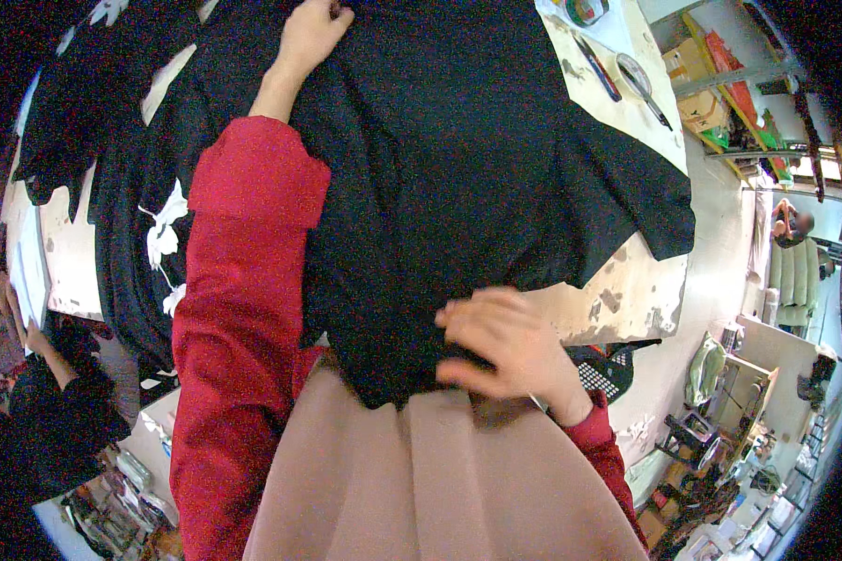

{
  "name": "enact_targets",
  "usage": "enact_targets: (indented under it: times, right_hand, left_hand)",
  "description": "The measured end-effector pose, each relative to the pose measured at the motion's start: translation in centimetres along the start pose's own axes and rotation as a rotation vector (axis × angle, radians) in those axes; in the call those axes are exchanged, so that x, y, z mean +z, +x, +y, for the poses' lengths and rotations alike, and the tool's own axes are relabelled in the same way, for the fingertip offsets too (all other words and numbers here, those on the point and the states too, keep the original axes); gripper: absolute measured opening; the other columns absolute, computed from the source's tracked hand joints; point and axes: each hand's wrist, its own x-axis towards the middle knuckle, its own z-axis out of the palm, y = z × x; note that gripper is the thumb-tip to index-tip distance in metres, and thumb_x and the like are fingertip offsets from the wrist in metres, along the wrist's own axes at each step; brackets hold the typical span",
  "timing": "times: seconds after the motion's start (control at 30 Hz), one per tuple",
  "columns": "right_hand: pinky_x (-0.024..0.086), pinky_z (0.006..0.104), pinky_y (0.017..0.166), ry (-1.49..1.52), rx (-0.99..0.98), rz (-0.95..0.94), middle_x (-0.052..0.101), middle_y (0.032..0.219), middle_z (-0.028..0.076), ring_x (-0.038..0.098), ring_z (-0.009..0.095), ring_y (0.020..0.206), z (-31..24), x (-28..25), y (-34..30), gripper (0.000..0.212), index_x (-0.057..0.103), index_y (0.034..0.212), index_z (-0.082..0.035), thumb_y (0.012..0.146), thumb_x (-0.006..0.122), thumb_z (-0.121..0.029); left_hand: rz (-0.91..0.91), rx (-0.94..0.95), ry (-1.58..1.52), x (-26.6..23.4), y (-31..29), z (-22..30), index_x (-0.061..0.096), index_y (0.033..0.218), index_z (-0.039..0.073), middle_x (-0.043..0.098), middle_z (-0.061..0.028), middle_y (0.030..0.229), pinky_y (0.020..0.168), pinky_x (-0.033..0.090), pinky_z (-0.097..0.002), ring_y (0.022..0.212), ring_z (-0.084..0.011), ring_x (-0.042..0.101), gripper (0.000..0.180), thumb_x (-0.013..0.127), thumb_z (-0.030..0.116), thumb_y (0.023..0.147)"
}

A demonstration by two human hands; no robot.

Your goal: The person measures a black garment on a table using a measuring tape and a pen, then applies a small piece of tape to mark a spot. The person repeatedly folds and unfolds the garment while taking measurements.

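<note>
A black garment (449, 178) lies spread over the table in front of me, its near edge hanging toward my lap. At the top of the view, my left hand (313, 33) is closed at the garment's far left part, with thumb and fingers curled around a bit of the dark cloth. My right hand (503, 344) is by the garment's near right edge, slightly blurred. Its thumb and fingers are apart, with no object visible between them. A sleeve-like flap of the garment (660, 201) extends to the right across the tabletop.
On the table (627, 304), scissors (642, 86), a dark pen-like tool (599, 69) and a round container (585, 9) lie at the far right. More black cloth with white pieces (164, 224) is heaped left. Another person (56, 383) works at left; shelves (720, 93) stand right.
</note>
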Motion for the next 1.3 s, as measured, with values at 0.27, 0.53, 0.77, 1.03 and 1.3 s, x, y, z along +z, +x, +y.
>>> enact_targets:
  times: [0.27, 0.53, 0.77, 1.03, 1.3]
  right_hand:
    - [0.022, 0.0551, 0.114, -0.465, 0.247, -0.047, 0.027, 0.157, 0.011, 0.025, 0.033, 0.143, -0.9, 2.0, 1.9, 0.072, 0.036, 0.147, -0.007, 0.090, 0.058, -0.045]
    - [0.054, 0.0382, 0.077, -0.042, 0.103, 0.461, 0.065, 0.111, 0.014, 0.067, 0.029, 0.085, 6.8, -12.4, 14.6, 0.038, 0.060, 0.119, -0.003, 0.083, 0.068, -0.014]
    - [0.052, 0.0328, 0.067, -0.395, 0.115, 0.651, 0.065, 0.109, 0.014, 0.066, 0.022, 0.073, 16.8, -14.4, 23.9, 0.033, 0.063, 0.117, -0.007, 0.085, 0.068, -0.015]
    - [0.050, 0.0376, 0.075, -0.264, -0.122, 0.971, 0.058, 0.093, 0.013, 0.060, 0.030, 0.083, 12.0, -19.8, 25.4, 0.017, 0.068, 0.097, -0.010, 0.082, 0.062, -0.007]
    - [0.047, 0.0382, 0.084, -0.523, -0.241, 0.721, 0.054, 0.096, 0.013, 0.056, 0.032, 0.093, 15.1, -21.2, 27.9, 0.026, 0.069, 0.089, -0.009, 0.068, 0.056, 0.002]
  left_hand:
    - [-0.067, -0.071, -0.143, 1.5, -2.2, 4.3, 0.057, 0.120, 0.007, 0.068, -0.0181, 0.097, 0.079, 0.052, -0.0420, 0.093, -0.0360, 0.066, 0.032, 0.056, 0.024, 0.093]
    - [-0.031, 0.027, 0.037, -3.8, -0.6, 4.4, 0.061, 0.105, 0.000, 0.058, -0.0224, 0.101, 0.088, 0.049, -0.0441, 0.097, -0.0383, 0.059, 0.025, 0.051, -0.004, 0.083]
    - [0.124, -0.299, 0.357, -4.2, 2.3, 2.2, 0.055, 0.113, 0.001, 0.058, -0.0278, 0.109, 0.081, 0.053, -0.0503, 0.100, -0.0443, 0.059, 0.042, 0.071, 0.024, 0.081]
    - [-0.308, -0.357, -0.915, -3.6, 11.3, 7.1, 0.043, 0.125, -0.003, 0.065, -0.0173, 0.107, 0.071, 0.058, -0.0320, 0.089, -0.0239, 0.071, 0.047, 0.054, 0.034, 0.099]
    - [-0.101, -0.024, -0.181, -5.3, 2.8, 10.6, 0.056, 0.104, -0.001, 0.065, -0.0226, 0.098, 0.079, 0.051, -0.0394, 0.092, -0.0323, 0.066, 0.020, 0.052, 0.017, 0.097]
